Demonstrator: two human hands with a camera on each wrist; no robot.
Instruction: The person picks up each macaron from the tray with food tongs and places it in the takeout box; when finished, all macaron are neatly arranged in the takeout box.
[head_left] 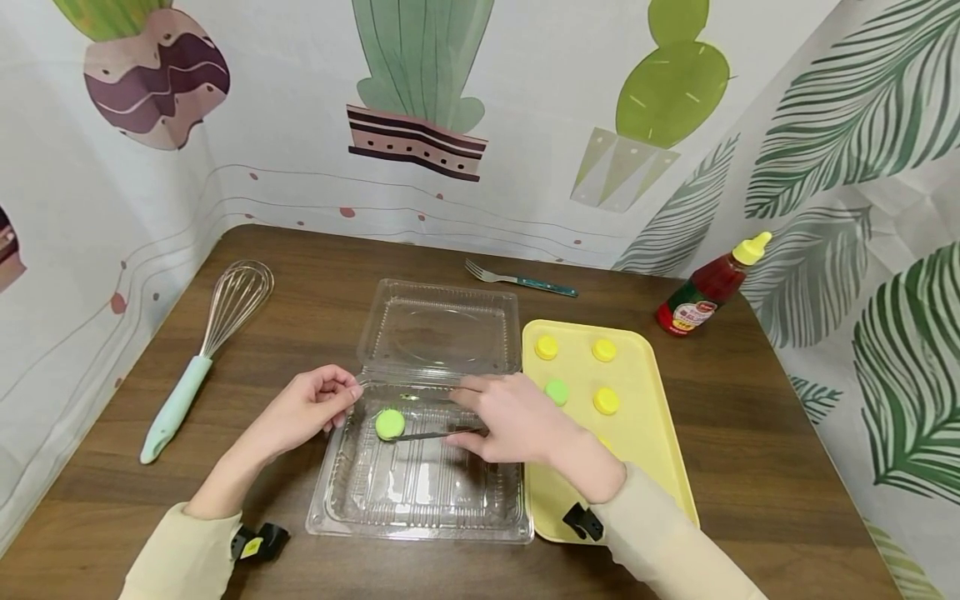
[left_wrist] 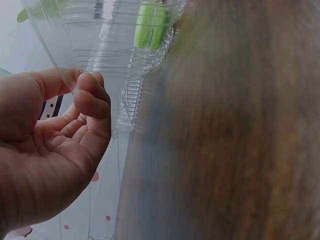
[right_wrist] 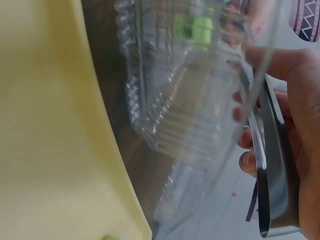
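An open clear plastic box [head_left: 420, 527] lies on the table with its lid [head_left: 442, 329] folded back. My left hand [head_left: 318, 404] pinches the box's left rim between thumb and fingers; the left wrist view shows the same hand [left_wrist: 65, 120] at that edge. In my right hand [head_left: 517, 417] I hold metal tongs [right_wrist: 275, 165] over the box. Their tips reach a round light-green piece [head_left: 390, 424] inside the box at the left. From the side this piece [left_wrist: 150, 26] looks two-layered, like a macaron. Whether the tongs still squeeze it, I cannot tell.
Right of the box is a yellow tray [head_left: 652, 433] with several yellow pieces [head_left: 606, 401] and a green one [head_left: 557, 391]. A fork [head_left: 521, 280] lies behind, a sauce bottle [head_left: 705, 292] stands back right, and a whisk [head_left: 198, 358] lies left.
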